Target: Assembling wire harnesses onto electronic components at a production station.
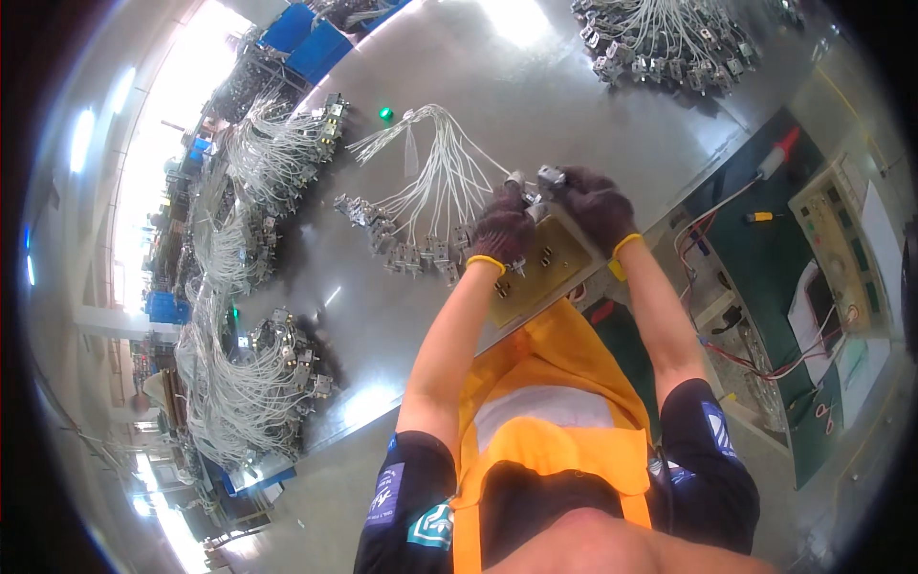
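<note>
Both gloved hands met over a brass-coloured plate (535, 263) at the table (574, 105) edge. The right hand (598, 206) had its grip pinched shut on a small metal connector (550, 175), probably to steady it. The left hand (502, 230) was curled closed near the white wire bundle (440, 182); can't tell what it held.

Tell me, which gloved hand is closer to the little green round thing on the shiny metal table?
Left. The left hand in its dark glove sits nearer the small green round thing, which lies up and to its left. The right hand is farther away, beyond the left hand.
</note>
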`<move>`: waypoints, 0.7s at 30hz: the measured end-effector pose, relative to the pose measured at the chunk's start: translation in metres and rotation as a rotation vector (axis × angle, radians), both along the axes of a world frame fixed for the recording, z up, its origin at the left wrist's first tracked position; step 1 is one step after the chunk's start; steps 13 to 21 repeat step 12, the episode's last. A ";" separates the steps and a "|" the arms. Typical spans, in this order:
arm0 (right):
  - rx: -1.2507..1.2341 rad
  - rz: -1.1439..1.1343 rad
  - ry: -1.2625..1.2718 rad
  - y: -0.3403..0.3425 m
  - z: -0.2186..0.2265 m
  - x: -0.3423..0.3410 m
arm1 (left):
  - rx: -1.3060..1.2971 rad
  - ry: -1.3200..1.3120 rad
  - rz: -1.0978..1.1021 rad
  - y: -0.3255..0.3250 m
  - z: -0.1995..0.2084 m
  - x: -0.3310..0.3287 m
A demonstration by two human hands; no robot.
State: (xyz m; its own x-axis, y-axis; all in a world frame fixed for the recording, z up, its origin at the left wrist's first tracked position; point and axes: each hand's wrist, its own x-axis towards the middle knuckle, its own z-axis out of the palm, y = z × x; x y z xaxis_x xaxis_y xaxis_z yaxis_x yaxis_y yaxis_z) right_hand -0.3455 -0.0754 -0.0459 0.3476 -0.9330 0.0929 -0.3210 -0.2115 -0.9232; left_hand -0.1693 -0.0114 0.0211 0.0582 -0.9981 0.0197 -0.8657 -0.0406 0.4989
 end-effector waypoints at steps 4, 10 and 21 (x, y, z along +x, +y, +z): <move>0.018 -0.069 0.160 0.038 0.030 0.029 | 0.077 0.059 0.076 0.012 0.010 0.000; 0.147 0.198 -0.055 0.046 0.043 0.015 | 0.205 0.027 0.061 0.021 0.041 -0.009; 0.276 0.222 -0.091 0.041 0.030 0.011 | 0.310 -0.132 0.058 0.014 0.030 -0.006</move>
